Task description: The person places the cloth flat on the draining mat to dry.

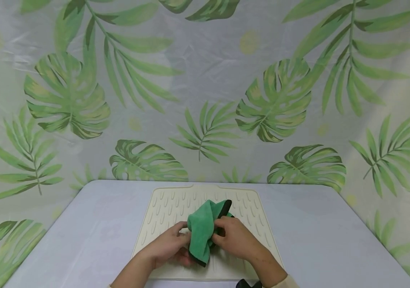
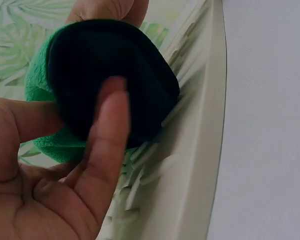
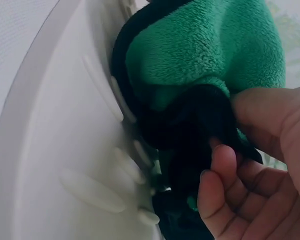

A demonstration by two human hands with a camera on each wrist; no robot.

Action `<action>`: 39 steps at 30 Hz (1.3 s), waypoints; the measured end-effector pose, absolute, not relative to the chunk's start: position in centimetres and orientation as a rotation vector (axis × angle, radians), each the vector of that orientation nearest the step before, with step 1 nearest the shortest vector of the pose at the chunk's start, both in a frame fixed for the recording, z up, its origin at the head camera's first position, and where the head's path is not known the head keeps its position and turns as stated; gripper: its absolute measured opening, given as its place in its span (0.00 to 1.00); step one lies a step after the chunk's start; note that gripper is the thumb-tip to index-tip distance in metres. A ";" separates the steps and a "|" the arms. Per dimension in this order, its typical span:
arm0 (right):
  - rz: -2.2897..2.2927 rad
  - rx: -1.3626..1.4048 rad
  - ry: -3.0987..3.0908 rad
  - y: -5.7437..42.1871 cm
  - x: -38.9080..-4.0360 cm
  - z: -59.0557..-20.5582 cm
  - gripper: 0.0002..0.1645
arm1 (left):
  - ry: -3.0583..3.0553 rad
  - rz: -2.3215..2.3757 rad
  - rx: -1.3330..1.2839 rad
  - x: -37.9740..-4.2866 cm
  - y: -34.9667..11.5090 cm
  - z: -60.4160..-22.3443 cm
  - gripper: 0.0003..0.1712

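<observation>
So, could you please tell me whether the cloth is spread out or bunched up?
Bunched up: the cloth is gathered in folds between the left hand and right hand, not lying flat on the mat.

A white table [image 1: 79, 240] fills the lower part of the head view, its far corners, at 11 and 1 o'clock, rounded off. Flat on its middle lies a cream mat [image 1: 163, 212], roughly rectangular, with a raised rim and rows of elongated raised ridges. A shallow tab juts from its edge at 12 o'clock. Tabletop shows at 9 and 3 o'clock. Near 5 o'clock sits a black object [image 1: 248, 284], cut off by the frame; its support is unclear.
</observation>
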State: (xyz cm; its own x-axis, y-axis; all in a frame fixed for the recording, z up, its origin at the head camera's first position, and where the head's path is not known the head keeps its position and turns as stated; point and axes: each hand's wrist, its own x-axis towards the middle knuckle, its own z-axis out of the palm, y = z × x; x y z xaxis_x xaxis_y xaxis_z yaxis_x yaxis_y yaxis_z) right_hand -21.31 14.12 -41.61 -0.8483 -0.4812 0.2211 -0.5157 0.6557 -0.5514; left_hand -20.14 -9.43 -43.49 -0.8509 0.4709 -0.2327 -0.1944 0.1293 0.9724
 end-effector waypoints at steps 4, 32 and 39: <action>0.981 0.842 -2.826 14.1 -21.3 -41.5 0.07 | 2.051 1.769 0.268 -20.3 -9.7 -43.5 0.40; 0.976 0.670 -2.963 15.8 -21.8 -41.4 0.22 | 2.289 2.034 -0.153 -21.5 -11.3 -43.7 0.24; 0.938 0.610 -2.915 15.8 -22.1 -41.6 0.08 | 2.260 1.987 -0.124 -21.5 -11.0 -43.2 0.31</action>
State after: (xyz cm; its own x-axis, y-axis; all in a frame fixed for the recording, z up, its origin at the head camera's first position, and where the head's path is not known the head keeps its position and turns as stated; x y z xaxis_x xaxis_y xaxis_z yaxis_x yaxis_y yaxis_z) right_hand -22.06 15.78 -41.58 -0.9235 -0.3590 0.1349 -0.3703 0.7433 -0.5571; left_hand -21.45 -11.04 -43.22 -0.9882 0.0240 -0.1511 -0.1468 0.1299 0.9806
